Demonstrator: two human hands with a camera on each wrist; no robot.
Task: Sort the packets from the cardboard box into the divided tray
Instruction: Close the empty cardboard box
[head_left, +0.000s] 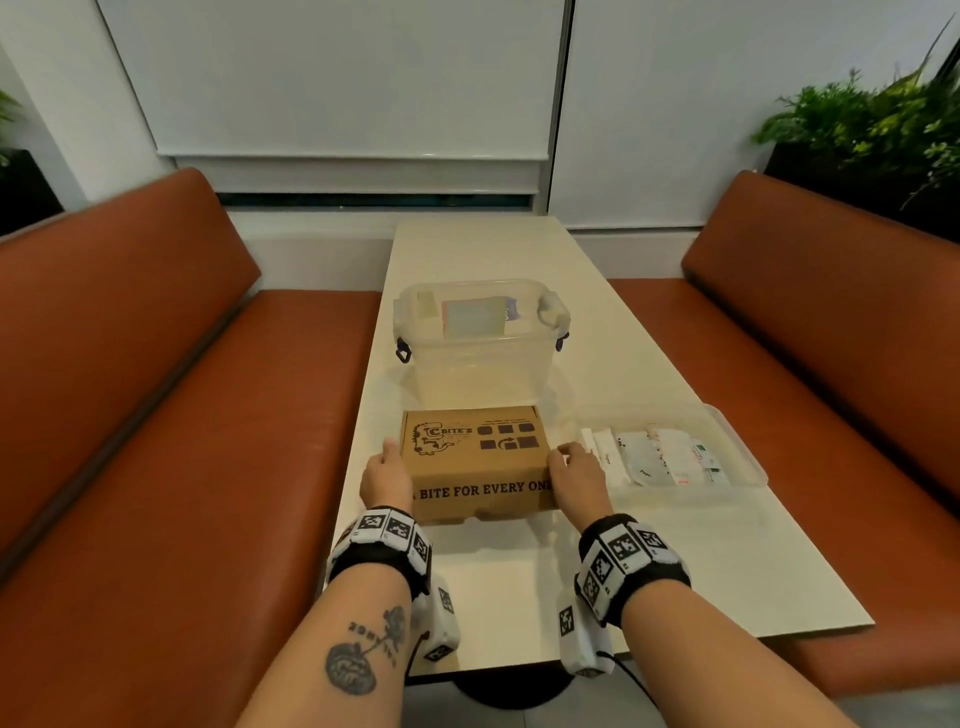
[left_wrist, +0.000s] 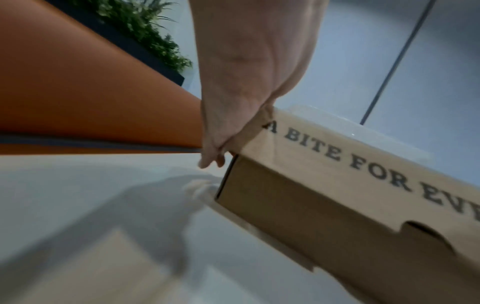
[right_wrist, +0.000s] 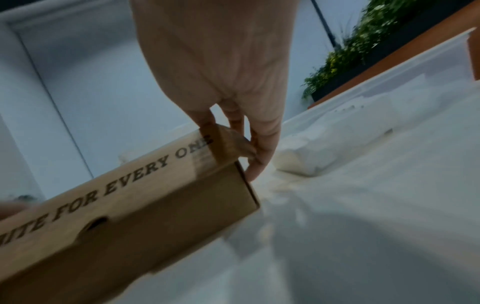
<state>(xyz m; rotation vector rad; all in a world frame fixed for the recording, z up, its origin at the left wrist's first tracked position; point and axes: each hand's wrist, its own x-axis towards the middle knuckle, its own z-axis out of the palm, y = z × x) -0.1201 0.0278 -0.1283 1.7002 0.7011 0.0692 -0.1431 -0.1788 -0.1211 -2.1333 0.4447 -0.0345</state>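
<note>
A closed brown cardboard box (head_left: 475, 467) printed "A BITE FOR EVERY ONE" sits near the table's front, lid down, so its contents are hidden. My left hand (head_left: 387, 473) grips its left end, with the thumb up at the lid; the left wrist view shows the fingers (left_wrist: 213, 158) curled down that end of the box (left_wrist: 337, 205). My right hand (head_left: 576, 475) grips the right end, fingers (right_wrist: 259, 160) wrapped around the corner of the box (right_wrist: 130, 226). Just right of it lies the clear divided tray (head_left: 748, 457) holding several white packets (head_left: 660, 457).
A clear plastic tub (head_left: 467, 286) with clip handles stands behind the box. The narrow cream table (head_left: 519, 597) runs away from me between two orange benches (head_left: 156, 389). Potted plants (head_left: 872, 119) stand behind the right bench.
</note>
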